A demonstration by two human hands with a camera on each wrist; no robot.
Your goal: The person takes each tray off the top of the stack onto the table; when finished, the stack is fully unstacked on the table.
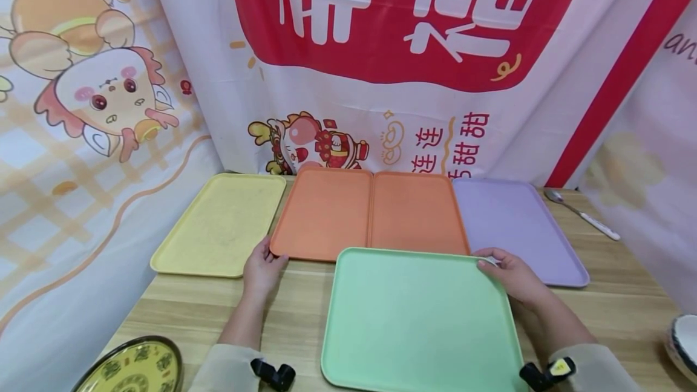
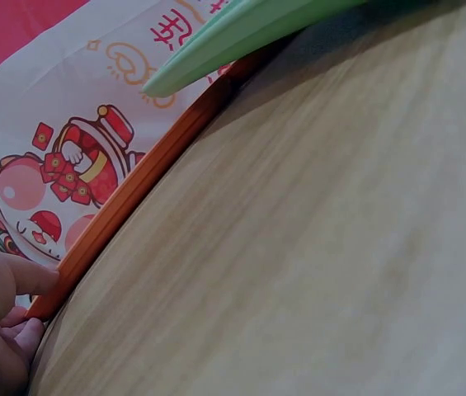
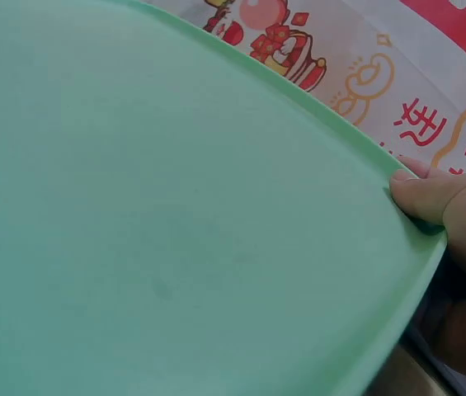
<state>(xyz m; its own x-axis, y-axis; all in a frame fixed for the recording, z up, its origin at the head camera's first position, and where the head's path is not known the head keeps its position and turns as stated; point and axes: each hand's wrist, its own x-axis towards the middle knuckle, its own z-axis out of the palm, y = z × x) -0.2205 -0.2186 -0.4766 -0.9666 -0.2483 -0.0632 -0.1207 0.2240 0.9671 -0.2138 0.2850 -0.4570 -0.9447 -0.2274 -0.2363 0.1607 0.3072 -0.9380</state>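
My left hand (image 1: 264, 270) pinches the near left corner of the left orange tray (image 1: 327, 213). In the left wrist view, fingers of that hand (image 2: 2, 318) lie above and below the orange rim (image 2: 138, 194). A second orange tray (image 1: 419, 210) lies against its right side. My right hand (image 1: 514, 277) grips the far right corner of a light green tray (image 1: 419, 319), its thumb over the rim in the right wrist view. The green tray is held up off the table and overlaps the near edge of the orange trays in the head view.
A yellow tray (image 1: 223, 222) lies left of the orange ones, a purple tray (image 1: 514, 225) right of them. A spoon (image 1: 582, 213) is at the far right. A patterned yellow plate (image 1: 136, 368) and a bowl (image 1: 683, 343) stand near the front corners. Printed cloth (image 1: 348, 95) hangs behind the wooden table (image 1: 299, 319).
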